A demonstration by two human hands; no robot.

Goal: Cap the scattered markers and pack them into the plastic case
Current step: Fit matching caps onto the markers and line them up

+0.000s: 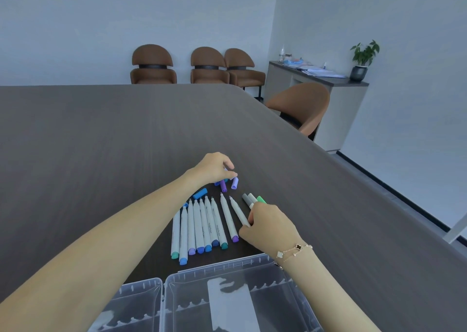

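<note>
While the left hand [214, 166] is reaching over the loose caps [228, 183] at the far end of the pile, its fingers are curling and pinching what looks like a pale purple cap; the hold is partly hidden. The right hand [269, 224] is gripping an uncapped grey marker [238, 211], with 3 capped ones [252, 199] lying just past its knuckles. A row of about 8 uncapped markers [202, 226] is lying side by side on the table [101, 142], tips pointing away. A blue cap [201, 194] is sitting at the row's far end. The clear case [227, 271] is lying open at the near edge, just beside the markers.
</note>
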